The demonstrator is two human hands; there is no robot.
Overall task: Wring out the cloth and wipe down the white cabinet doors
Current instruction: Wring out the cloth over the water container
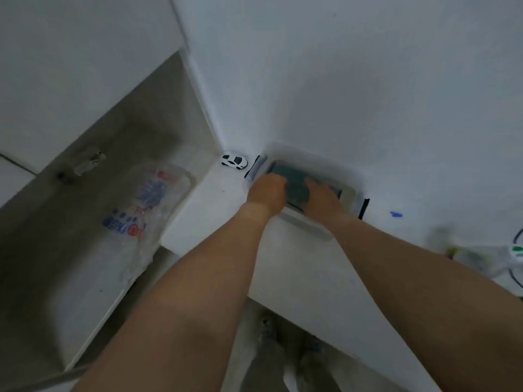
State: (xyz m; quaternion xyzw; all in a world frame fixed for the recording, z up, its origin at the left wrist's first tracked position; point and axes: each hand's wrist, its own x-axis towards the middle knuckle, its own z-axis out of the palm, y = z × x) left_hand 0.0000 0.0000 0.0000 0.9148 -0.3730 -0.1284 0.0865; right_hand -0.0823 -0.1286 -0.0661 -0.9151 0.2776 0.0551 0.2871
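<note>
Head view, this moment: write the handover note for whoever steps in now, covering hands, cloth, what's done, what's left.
Left hand and right hand are both down in the clear plastic tub on the white ledge, on the dark green cloth; grip unclear.
A white toy car sits left of the tub, in the corner.
Done: nothing visible; the cloth is in the tub.
Left: lift it out, wring it, wipe the white cabinet doors.

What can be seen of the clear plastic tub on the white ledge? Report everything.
The clear plastic tub is a translucent, rectangular box with black clip handles at both ends. It stands on the white ledge, against the wall near the corner, beside a white toy car. A dark green cloth lies inside. Both hands, left and right, reach in onto the cloth.
</note>
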